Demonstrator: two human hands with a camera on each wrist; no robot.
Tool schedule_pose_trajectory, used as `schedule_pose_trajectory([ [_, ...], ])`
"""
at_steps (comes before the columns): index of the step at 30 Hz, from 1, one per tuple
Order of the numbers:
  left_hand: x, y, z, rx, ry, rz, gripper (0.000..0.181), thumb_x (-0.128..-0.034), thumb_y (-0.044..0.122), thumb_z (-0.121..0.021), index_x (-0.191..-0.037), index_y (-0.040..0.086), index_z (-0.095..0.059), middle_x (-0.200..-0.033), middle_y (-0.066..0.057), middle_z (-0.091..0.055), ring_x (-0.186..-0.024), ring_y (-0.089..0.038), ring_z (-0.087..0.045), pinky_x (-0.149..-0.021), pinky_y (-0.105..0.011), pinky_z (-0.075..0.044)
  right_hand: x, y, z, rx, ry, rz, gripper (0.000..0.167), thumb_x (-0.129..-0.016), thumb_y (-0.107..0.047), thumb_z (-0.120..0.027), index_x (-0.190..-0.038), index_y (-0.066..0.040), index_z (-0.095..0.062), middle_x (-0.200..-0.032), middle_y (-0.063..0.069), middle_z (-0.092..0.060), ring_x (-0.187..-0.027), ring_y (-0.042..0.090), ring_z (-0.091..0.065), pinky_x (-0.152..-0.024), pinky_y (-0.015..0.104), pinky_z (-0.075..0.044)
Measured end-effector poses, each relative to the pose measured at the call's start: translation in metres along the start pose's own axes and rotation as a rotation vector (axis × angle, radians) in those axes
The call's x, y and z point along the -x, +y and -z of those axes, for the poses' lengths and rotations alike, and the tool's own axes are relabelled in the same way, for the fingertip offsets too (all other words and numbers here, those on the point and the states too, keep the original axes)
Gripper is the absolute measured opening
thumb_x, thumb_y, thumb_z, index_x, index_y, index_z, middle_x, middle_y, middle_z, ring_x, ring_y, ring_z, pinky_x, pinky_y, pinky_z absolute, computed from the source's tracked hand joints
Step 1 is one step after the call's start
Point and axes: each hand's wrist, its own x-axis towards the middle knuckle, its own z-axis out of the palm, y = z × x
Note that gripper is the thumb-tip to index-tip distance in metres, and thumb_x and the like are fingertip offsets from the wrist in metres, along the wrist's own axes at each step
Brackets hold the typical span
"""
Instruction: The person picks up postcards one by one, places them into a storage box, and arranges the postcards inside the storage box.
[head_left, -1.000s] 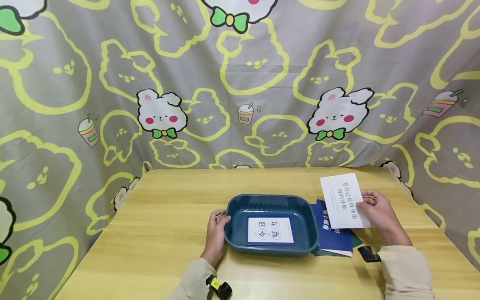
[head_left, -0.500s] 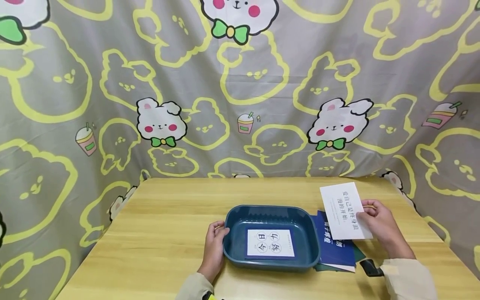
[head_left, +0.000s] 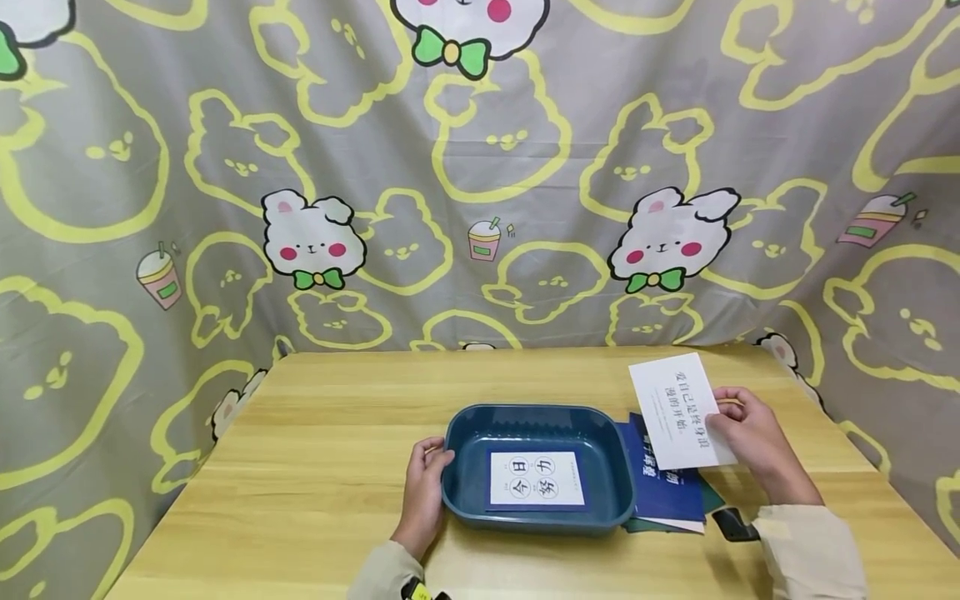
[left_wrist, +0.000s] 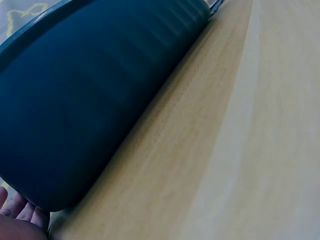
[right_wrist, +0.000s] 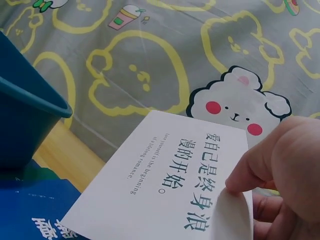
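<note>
A dark teal plastic basin sits on the table. My left hand holds its left end, with the thumb at the rim and the fingers against the outer wall; the left wrist view shows those fingers by the basin's lower corner. Inside lies a white card with a blue border. To the right, my right hand pinches a white printed card by its edge, thumb on the printed face. This card is raised and tilted above a pile of blue, green and white cards, partly covering it.
The wooden table extends left of the basin and behind it. A grey curtain with yellow outlines and rabbit heads hangs along the back and both sides. The card pile touches or lies partly under the basin's right end; I cannot tell which.
The head view has tilted slightly, shifting the whole scene. Both hands, the basin and the pinched card keep nearly the same places relative to each other.
</note>
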Motion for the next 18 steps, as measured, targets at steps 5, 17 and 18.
schedule_pose_trajectory([
  [5, -0.001, 0.000, 0.000, 0.014, 0.003, 0.001, 0.028, -0.0919, 0.004, -0.053, -0.118, -0.006, -0.048, -0.118, -0.019, -0.056, -0.099, -0.015, -0.053, -0.086, -0.023, -0.041, -0.017, 0.027, 0.003, -0.004, 0.038, 0.011, 0.036, -0.093, -0.015, -0.054, -0.125, -0.004, -0.042, -0.100, 0.015, -0.059, -0.078, 0.020, -0.063, -0.063, 0.032, -0.054],
  [17, -0.002, -0.001, 0.000, 0.048, 0.001, 0.004, 0.026, -0.0913, 0.002, -0.052, -0.116, -0.006, -0.047, -0.115, -0.019, -0.058, -0.099, -0.017, -0.054, -0.085, -0.022, -0.042, -0.018, 0.025, 0.003, -0.037, 0.037, -0.010, 0.040, -0.095, -0.017, -0.055, -0.131, -0.006, -0.043, -0.104, 0.012, -0.060, -0.083, 0.021, -0.062, -0.065, 0.032, -0.053],
  [18, -0.002, -0.001, 0.000, 0.048, 0.000, 0.005, 0.026, -0.0914, 0.002, -0.052, -0.116, -0.006, -0.047, -0.115, -0.019, -0.058, -0.099, -0.017, -0.054, -0.085, -0.022, -0.042, -0.017, 0.025, 0.002, -0.044, 0.043, -0.003, 0.039, -0.095, -0.019, -0.055, -0.130, -0.008, -0.044, -0.103, 0.010, -0.060, -0.083, 0.019, -0.062, -0.064, 0.032, -0.053],
])
